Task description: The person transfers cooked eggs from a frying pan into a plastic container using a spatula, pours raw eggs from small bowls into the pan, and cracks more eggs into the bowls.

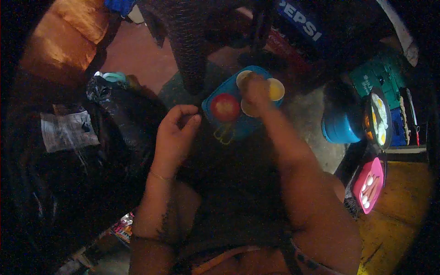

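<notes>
A blue tray [220,89] holds a round red container [225,107] and several pale cups, one of them a cup with yellow contents [276,90]. My right hand [255,91] is over the cups, between the yellow one and another pale cup [243,78]. Its fingers are blurred and dark, so what they touch or hold is hidden. Left of the tray, my left hand [176,128] hovers with loosely curled fingers. A gap shows between its thumb and index finger, with nothing visible there. Yellowish-green scissor-like handles [224,134] lie at the tray's near edge.
On the right, a pan of fried eggs [378,120] stands beside a blue cylinder [340,126] and a green crate [373,80]. Nearer is a pink tray [369,185] with eggs and sausage-like pieces. A black plastic bag [123,103] sits left; a Pepsi crate [298,20] is ahead.
</notes>
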{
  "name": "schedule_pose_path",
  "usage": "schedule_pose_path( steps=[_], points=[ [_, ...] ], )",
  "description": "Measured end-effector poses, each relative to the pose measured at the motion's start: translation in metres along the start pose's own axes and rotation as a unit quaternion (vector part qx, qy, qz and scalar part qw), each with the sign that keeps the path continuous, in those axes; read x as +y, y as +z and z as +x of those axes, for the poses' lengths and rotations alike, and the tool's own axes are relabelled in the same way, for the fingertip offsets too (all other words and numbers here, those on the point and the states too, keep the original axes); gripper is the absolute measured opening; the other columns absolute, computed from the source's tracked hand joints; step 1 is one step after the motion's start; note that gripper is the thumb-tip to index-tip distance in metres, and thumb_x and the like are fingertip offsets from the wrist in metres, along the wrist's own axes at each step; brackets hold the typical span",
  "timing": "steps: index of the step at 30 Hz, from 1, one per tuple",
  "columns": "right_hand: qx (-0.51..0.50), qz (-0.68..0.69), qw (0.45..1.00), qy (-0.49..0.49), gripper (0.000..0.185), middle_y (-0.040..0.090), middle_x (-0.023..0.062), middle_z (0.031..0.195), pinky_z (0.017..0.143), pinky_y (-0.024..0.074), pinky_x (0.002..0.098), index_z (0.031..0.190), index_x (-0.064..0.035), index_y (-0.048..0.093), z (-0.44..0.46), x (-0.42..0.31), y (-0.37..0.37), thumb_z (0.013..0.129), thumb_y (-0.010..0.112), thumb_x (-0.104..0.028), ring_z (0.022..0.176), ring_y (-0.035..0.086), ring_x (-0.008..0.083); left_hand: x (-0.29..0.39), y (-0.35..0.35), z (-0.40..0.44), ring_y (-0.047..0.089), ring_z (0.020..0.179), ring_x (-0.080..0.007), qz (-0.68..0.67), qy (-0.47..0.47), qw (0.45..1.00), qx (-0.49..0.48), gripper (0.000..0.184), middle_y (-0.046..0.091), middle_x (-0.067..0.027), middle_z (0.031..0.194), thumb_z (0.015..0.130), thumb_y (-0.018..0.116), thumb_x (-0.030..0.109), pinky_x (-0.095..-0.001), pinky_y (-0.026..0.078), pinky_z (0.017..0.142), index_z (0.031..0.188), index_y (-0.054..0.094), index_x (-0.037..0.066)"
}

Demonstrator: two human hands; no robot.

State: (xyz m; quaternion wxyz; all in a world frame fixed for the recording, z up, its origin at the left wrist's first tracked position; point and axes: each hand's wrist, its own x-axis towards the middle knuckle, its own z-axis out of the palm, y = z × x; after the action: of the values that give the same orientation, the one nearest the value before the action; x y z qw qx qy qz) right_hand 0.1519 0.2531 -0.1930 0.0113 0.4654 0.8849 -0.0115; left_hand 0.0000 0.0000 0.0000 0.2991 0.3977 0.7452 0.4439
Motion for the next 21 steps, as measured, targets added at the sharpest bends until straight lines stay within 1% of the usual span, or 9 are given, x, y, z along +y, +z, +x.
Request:
schedule_pose_path(
  steps=[2, 3, 7, 10, 13, 15, 17, 20, 21],
  points=[
    [0.026, -0.072, 0.996, 0.041, 0.034, 0.067, 0.0142, 0.109, 0.086, 0.0512, 0.0487, 0.103, -0.0046, 0.070, -0.001, 0.041, 0.006, 0.082, 0.062, -0.030, 0.102, 0.064, 0.0343, 0.000, 0.002, 0.001, 0.059, 0.083, -0.0105, 0.003, 0.005, 1.000, 0.001, 0.018, 0.065, -0.0030, 0.089, 0.089, 0.068, 0.012, -0.0266, 0.049, 0.076, 0.105, 0.065, 0.003],
    [0.061, -0.099, 0.991, 0.073, 0.033, 0.066, 0.0139, 0.109, 0.085, 0.0512, 0.0492, 0.103, -0.0052, 0.070, 0.013, 0.065, -0.020, 0.082, 0.062, -0.029, 0.100, 0.064, 0.0339, 0.000, 0.008, 0.013, 0.059, 0.082, -0.0103, -0.022, 0.027, 0.999, 0.008, 0.019, 0.065, -0.0029, 0.089, 0.089, 0.068, 0.012, -0.0265, 0.049, 0.075, 0.105, 0.065, 0.003],
    [0.007, -0.037, 0.994, 0.101, 0.032, 0.065, 0.0132, 0.112, 0.082, 0.0508, 0.0506, 0.103, -0.0079, 0.070, -0.015, 0.079, -0.028, 0.080, 0.063, -0.029, 0.098, 0.065, 0.0316, -0.003, 0.004, 0.001, 0.058, 0.080, -0.0097, -0.041, -0.006, 0.999, -0.012, 0.019, 0.065, -0.0023, 0.087, 0.089, 0.068, 0.012, -0.0263, 0.049, 0.074, 0.105, 0.064, 0.003],
    [0.139, -0.121, 0.982, 0.046, 0.031, 0.065, 0.0139, 0.112, 0.081, 0.0509, 0.0508, 0.103, -0.0096, 0.071, -0.027, 0.078, -0.015, 0.080, 0.063, -0.029, 0.099, 0.065, 0.0305, -0.004, 0.004, 0.003, 0.057, 0.079, -0.0087, -0.007, 0.008, 1.000, -0.011, 0.019, 0.064, -0.0014, 0.087, 0.089, 0.068, 0.013, -0.0260, 0.048, 0.073, 0.104, 0.065, 0.003],
    [0.074, -0.125, 0.989, 0.017, 0.029, 0.065, 0.0149, 0.110, 0.079, 0.0504, 0.0504, 0.101, -0.0094, 0.071, -0.015, 0.055, -0.018, 0.081, 0.062, -0.027, 0.100, 0.064, 0.0312, -0.006, 0.005, 0.006, 0.056, 0.078, -0.0077, 0.008, -0.005, 1.000, -0.013, 0.019, 0.064, -0.0002, 0.086, 0.089, 0.069, 0.013, -0.0253, 0.048, 0.071, 0.104, 0.065, 0.003],
    [0.071, -0.042, 0.995, -0.050, 0.027, 0.065, 0.0155, 0.108, 0.078, 0.0492, 0.0498, 0.098, -0.0092, 0.072, -0.020, 0.019, -0.025, 0.079, 0.062, -0.027, 0.100, 0.064, 0.0326, -0.010, 0.006, 0.007, 0.056, 0.077, -0.0072, -0.003, -0.020, 1.000, -0.013, 0.018, 0.063, 0.0003, 0.085, 0.089, 0.069, 0.013, -0.0248, 0.047, 0.070, 0.104, 0.065, 0.003],
    [0.131, -0.059, 0.976, -0.163, 0.033, 0.065, 0.0150, 0.107, 0.083, 0.0468, 0.0500, 0.097, -0.0085, 0.072, -0.012, -0.009, 0.006, 0.079, 0.063, -0.034, 0.099, 0.063, 0.0332, -0.016, 0.009, 0.007, 0.055, 0.077, -0.0068, -0.020, -0.026, 0.999, -0.009, 0.018, 0.063, 0.0006, 0.085, 0.089, 0.069, 0.013, -0.0243, 0.047, 0.070, 0.104, 0.065, 0.004],
    [0.066, -0.074, 0.981, -0.168, 0.040, 0.065, 0.0135, 0.107, 0.088, 0.0420, 0.0525, 0.101, -0.0077, 0.072, -0.025, -0.053, 0.034, 0.080, 0.064, -0.041, 0.108, 0.060, 0.0320, -0.021, 0.009, 0.008, 0.055, 0.077, -0.0064, -0.024, -0.019, 0.999, -0.011, 0.018, 0.063, 0.0007, 0.084, 0.089, 0.068, 0.012, -0.0243, 0.047, 0.070, 0.104, 0.065, 0.004],
    [0.004, -0.014, 0.990, -0.142, 0.041, 0.065, 0.0132, 0.109, 0.090, 0.0409, 0.0531, 0.101, -0.0071, 0.072, -0.026, -0.062, 0.035, 0.080, 0.064, -0.042, 0.111, 0.058, 0.0314, -0.019, 0.010, 0.007, 0.056, 0.077, -0.0067, -0.007, -0.010, 1.000, -0.011, 0.018, 0.063, 0.0004, 0.085, 0.089, 0.068, 0.012, -0.0244, 0.047, 0.070, 0.104, 0.065, 0.004]
  ],
)
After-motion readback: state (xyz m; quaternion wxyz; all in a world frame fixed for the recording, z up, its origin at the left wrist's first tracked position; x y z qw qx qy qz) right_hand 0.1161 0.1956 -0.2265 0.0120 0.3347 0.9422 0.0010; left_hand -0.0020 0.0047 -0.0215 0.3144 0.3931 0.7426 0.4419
